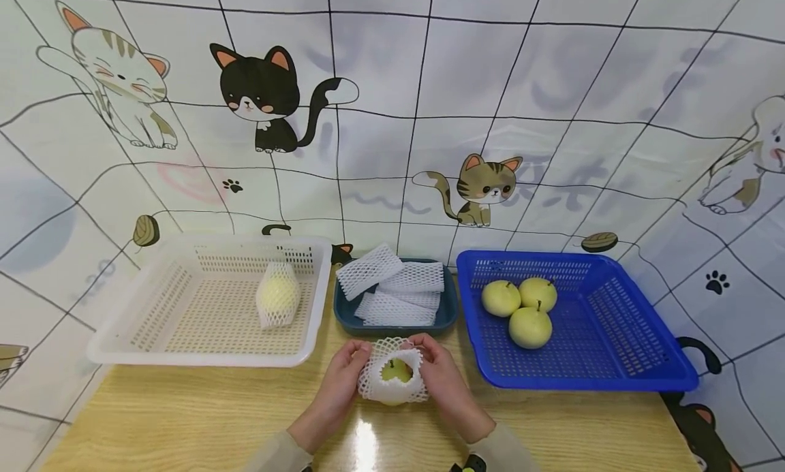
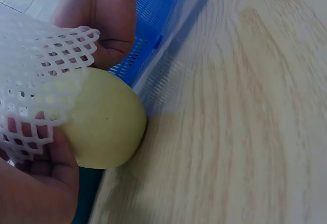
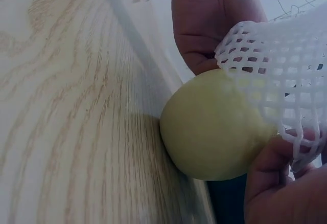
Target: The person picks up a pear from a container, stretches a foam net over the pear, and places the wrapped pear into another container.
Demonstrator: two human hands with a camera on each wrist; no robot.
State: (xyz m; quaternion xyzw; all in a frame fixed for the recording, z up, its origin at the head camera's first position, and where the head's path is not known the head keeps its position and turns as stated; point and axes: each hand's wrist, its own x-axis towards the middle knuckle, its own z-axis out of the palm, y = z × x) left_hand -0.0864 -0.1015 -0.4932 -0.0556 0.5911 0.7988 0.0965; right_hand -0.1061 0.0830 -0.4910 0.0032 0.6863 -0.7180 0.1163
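A round yellow-green pear [image 1: 397,370] sits on the table with a white foam net sleeve [image 1: 375,373] partly over it. Its stem end shows through the sleeve's opening in the head view, and its lower part is bare in both wrist views. My left hand [image 1: 336,389] pinches the sleeve's edge on the left side. On the right side my right hand [image 1: 449,383] pinches the same sleeve. From the left wrist, the net [image 2: 41,75] covers one end of the pear [image 2: 110,121]. Some fingertips are hidden behind the net.
A teal tray [image 1: 450,308] with several foam sleeves [image 1: 398,308] stands just behind the hands. To the left, a white basket [image 1: 202,358] holds one sleeved pear [image 1: 279,296]. The blue basket [image 1: 589,380] on the right holds three bare pears [image 1: 530,325]. A cat-print cloth hangs behind.
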